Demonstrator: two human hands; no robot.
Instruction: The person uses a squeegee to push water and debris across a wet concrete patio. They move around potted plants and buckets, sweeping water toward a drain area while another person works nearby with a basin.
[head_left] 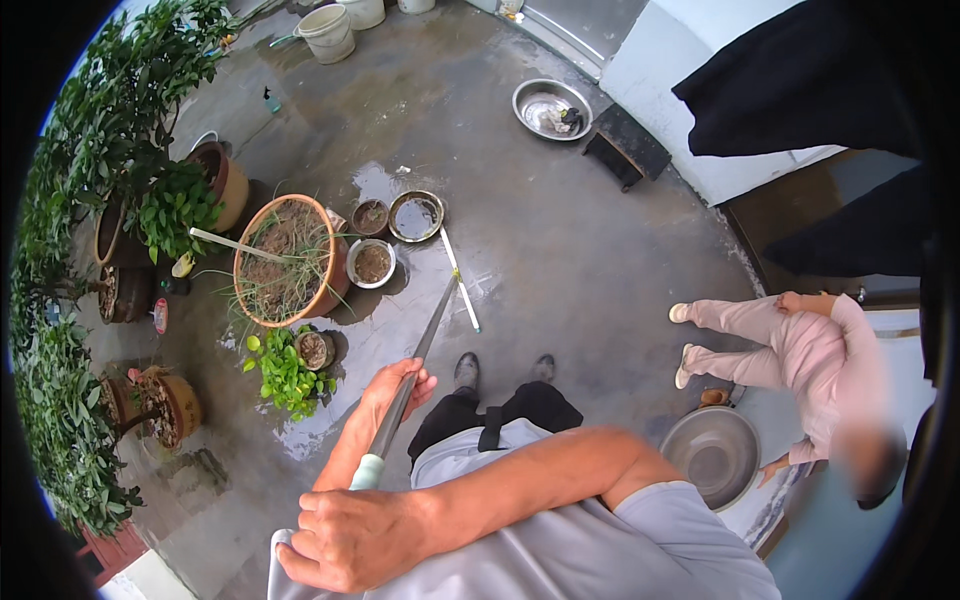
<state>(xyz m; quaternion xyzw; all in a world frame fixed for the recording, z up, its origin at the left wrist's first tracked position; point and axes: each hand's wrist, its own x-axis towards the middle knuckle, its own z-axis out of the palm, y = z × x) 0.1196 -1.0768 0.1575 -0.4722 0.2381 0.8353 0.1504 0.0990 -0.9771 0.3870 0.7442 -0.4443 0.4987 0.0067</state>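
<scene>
Long-handled floor tool (433, 332) slants from frame centre to lower left, left hand (400, 388) wrapped round its grey shaft (391, 418), right hand (350, 540) clenched at its pale green end (367, 472); judged stiff and fairly light, best held two-handed, well spaced.

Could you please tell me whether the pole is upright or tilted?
Tilted: the pole slants from the right hand forward past the shoes.

This looks like a home courtyard. Potted plants (178, 212) crowd the concrete floor (620, 250)'s left edge; dark clothes (800, 85) hang along its right.
</scene>
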